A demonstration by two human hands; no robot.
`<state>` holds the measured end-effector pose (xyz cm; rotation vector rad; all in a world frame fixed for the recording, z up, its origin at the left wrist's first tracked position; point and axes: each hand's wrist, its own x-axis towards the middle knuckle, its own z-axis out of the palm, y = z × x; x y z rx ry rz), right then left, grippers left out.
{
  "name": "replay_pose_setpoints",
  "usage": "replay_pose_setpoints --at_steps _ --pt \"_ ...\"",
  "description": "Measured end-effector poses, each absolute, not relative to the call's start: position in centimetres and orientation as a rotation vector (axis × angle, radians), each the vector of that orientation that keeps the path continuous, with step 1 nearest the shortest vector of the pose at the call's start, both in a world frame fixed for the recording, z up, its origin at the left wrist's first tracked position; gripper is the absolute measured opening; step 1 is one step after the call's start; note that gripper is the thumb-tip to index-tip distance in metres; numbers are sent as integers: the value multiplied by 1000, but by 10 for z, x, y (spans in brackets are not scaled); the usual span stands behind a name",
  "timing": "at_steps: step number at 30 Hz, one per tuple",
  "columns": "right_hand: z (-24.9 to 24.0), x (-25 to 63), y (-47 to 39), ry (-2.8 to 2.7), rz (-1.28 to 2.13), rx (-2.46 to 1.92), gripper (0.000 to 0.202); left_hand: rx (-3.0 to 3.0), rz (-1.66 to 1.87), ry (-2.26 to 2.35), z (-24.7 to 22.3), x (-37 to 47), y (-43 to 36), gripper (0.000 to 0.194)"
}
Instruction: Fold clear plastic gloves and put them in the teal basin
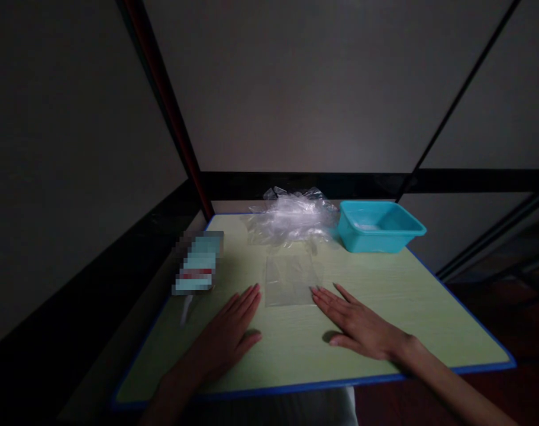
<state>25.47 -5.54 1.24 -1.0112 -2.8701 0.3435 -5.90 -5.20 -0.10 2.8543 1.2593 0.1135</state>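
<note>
A clear plastic bag (289, 281) lies flat on the pale green table, between my two hands. My left hand (234, 331) rests on the tabletop just left of the bag, fingers stretched out and thumb apart, holding nothing. On the other side, my right hand (358, 322) lies flat with its fingers extended, the fingertips at the bag's lower right edge. Whether those fingertips press on the film or only border it I cannot tell. Behind the flat bag sits a crumpled heap of clear plastic bags (298, 213).
A turquoise plastic basin (375, 236) stands at the back right, with something pale inside. At the left edge is a blurred-out, light green device (198, 266) with a white cable (186, 309). The table (296, 361) has a blue rim; a wall (304, 89) rises behind it.
</note>
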Motion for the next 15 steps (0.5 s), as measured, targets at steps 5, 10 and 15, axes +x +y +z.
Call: replay_pose_setpoints --at_steps 5,10,15 --pt "19 234 -44 -2723 217 -1142 65 2845 299 1297 5 -24 -42 57" --pt "13 198 -14 -2562 105 -1292 50 2807 330 1368 11 21 -11 48" --pt "-7 191 0 -2541 39 -1374 53 2818 308 1375 -3 28 8 47"
